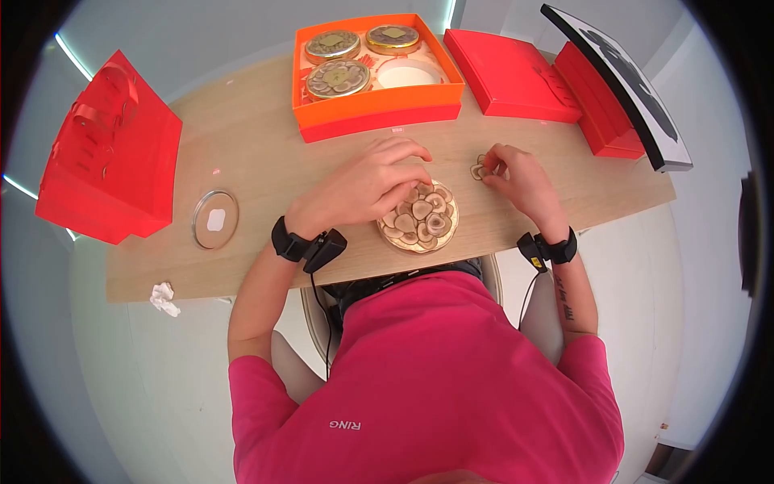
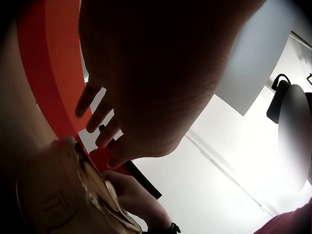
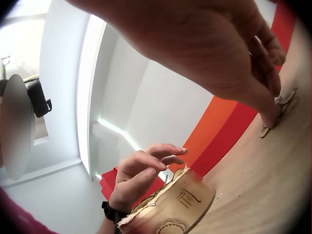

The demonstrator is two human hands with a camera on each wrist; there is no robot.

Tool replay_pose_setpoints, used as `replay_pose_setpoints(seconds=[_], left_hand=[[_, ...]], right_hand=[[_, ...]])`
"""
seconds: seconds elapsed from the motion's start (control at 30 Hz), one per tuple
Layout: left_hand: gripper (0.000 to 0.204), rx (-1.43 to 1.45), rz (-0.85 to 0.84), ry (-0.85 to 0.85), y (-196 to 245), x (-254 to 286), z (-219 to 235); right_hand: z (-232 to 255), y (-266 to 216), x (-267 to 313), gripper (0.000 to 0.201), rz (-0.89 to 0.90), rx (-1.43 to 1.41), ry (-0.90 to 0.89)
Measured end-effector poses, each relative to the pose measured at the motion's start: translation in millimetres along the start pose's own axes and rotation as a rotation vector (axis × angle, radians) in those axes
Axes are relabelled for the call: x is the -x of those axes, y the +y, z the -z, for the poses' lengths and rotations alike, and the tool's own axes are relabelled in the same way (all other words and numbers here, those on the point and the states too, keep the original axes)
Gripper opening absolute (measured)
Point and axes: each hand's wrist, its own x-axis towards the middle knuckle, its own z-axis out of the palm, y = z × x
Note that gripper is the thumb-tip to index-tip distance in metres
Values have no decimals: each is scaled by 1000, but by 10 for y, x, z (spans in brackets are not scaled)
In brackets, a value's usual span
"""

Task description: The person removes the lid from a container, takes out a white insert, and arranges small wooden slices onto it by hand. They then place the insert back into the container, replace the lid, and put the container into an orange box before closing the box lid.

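A round jar [image 3: 187,202] with a printed side stands at the table's front middle, filled to the rim with thin, pale, brown-edged dried slices [image 1: 421,211]. My left hand [image 1: 367,184] hovers over the jar's far left side, fingers loosely bent and holding nothing. In the right wrist view the same left hand [image 3: 141,173] shows above the slices. To the right of the jar, my right hand [image 1: 522,181] pinches a few dried slices [image 1: 478,171] with thumb and fingertips, low at the tabletop. In the right wrist view those slices [image 3: 280,114] lie under the fingertips.
An orange-red gift box [image 1: 379,119] at the back holds three lidded jars and one vacant round recess. A round lid [image 1: 215,219] lies left, near a red gift bag [image 1: 113,153]. Crumpled tissue [image 1: 164,298] sits at the front edge. A red box lid [image 1: 512,77] and framed panel [image 1: 621,81] stand right.
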Motion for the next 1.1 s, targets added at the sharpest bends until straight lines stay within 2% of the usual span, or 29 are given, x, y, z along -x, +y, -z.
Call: replay_pose_setpoints(seconds=[0.33,0.43,0.5,0.7,0.93,1.1], left_hand=[[18,14,41,7,7,-2,20],[22,4,70,50,-9,2,4],[25,-41,91,99,-10,8,-4],[24,-166,153,94,-30,29,18],[21,-290,130,112,53,39,16],[20,-343,95,137,131,57,12]], right_hand=[[45,-25,-10,18,32,30,33],[74,-203,9,16,51,-254,122],[145,-454,70,16,49,-289,92],[45,-939,194,13,126,-323,-35],[16,-1091,230,14,120,-342,-139],[-38,-1013,241,13,154,-359,-183]])
